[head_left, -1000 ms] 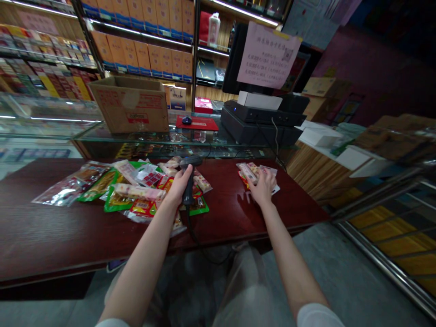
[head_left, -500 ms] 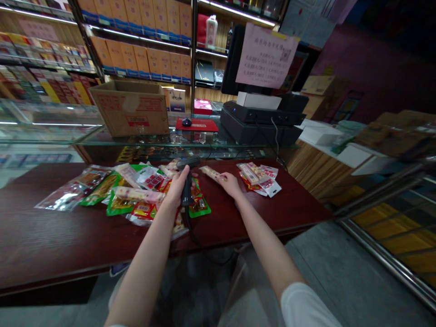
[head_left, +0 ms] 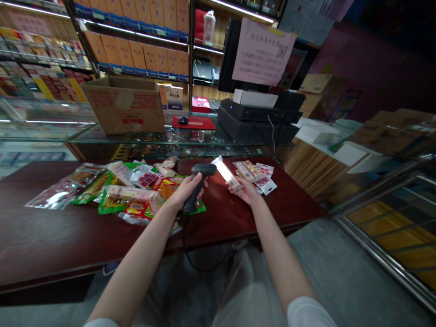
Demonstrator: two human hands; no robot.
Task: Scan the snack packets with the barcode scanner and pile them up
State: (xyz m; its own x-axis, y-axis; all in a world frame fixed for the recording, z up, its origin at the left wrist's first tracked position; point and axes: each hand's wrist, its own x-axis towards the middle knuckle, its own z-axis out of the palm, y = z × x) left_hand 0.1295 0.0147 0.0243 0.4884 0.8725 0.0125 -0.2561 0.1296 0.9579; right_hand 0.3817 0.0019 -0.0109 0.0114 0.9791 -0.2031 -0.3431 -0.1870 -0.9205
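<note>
My left hand [head_left: 188,190] is wrapped round the grip of a black barcode scanner [head_left: 197,184], whose head points right. In my right hand [head_left: 245,190] is a wrapped nougat bar [head_left: 226,173], raised and tilted, with bright light falling on its upper face. Left of and beneath the scanner spreads a pile of packaged snacks [head_left: 136,193] in green, red and clear wrappers, with another nougat bar among them. Just beyond my right hand lies a smaller group of snack packs [head_left: 255,175], white packets and bars together.
The dark red wooden table [head_left: 44,240] carries the snacks. Behind it, a glass counter [head_left: 190,138] holds an open cardboard box [head_left: 126,109], a mouse [head_left: 183,120] on a red mat, and a till with a monitor [head_left: 228,59]. The scanner's cable [head_left: 200,269] hangs below the table edge.
My right hand has moved right and turned, lifting the nougat bar so its face shows lit. The scanner in my left hand has shifted right, towards the bar. The camera view has shifted slightly.
</note>
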